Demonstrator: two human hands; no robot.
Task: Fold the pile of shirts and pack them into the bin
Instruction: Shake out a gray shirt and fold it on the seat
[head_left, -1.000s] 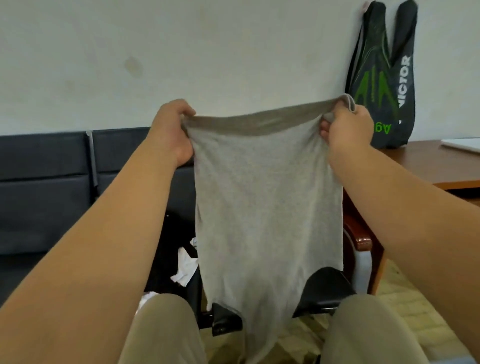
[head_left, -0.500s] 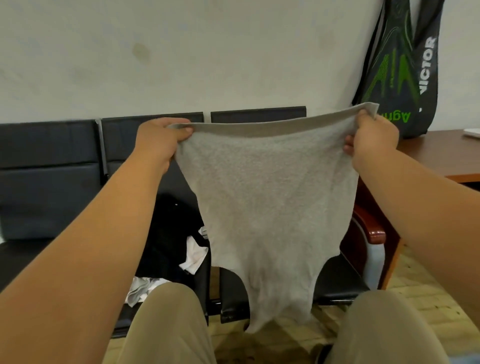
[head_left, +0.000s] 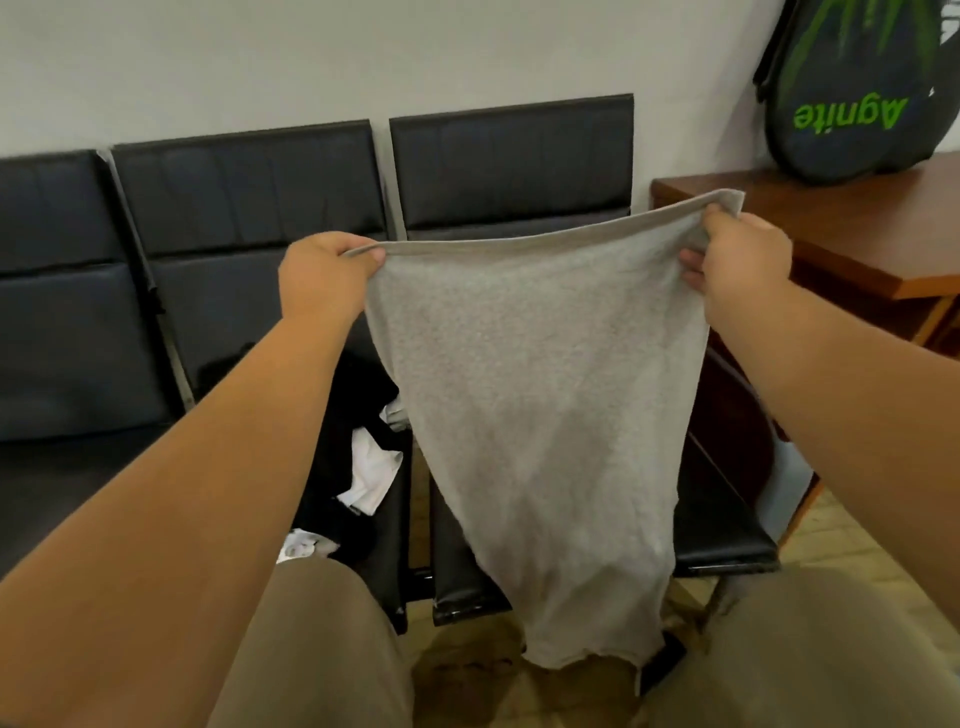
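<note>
Head view: left hand (head_left: 327, 280) and right hand (head_left: 737, 260) are each gripping a top corner of the grey shirt (head_left: 535, 415). It is hanging between and below them.

matt grey knit shirt (head_left: 535, 395), glossy wooden desk (head_left: 852, 244)

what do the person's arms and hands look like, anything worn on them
The left forearm and right forearm are bare, with no sleeve or cuff in view. The left hand and right hand show no gloves, rings, watch or wristband.
</note>
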